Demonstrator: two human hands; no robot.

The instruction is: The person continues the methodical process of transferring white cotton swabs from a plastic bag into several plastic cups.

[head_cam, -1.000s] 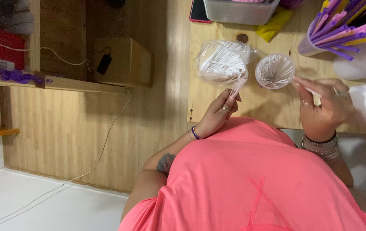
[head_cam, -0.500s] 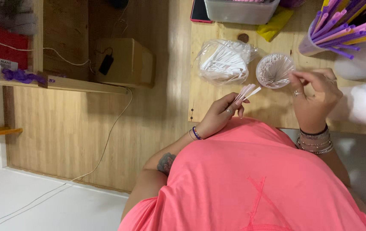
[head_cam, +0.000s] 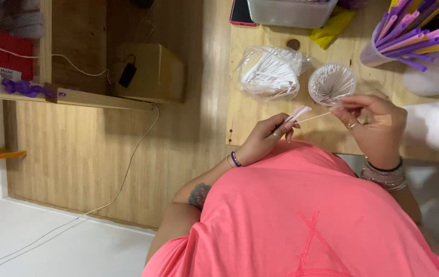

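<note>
Thin stick (head_cam: 313, 118) (both hands)

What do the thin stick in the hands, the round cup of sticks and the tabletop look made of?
Thin stick: pale and matte, likely wood or paper; too fine to tell which. Round cup: clear glossy plastic, since the sticks show through its wall. Tabletop: light unfinished plywood by its visible grain and matte face.

From my seat I see a cardboard box (head_cam: 152, 72) on the wooden floor with a black power adapter (head_cam: 126, 75) leaning against it, its white cable (head_cam: 127, 164) trailing off toward the pale floor. Up on the plywood table (head_cam: 260, 128) there's a grey plastic tub (head_cam: 291, 11), a phone with a pink edge (head_cam: 241, 13), a yellow packet (head_cam: 335, 26) and a tub of purple and yellow straws (head_cam: 414, 31).
</note>
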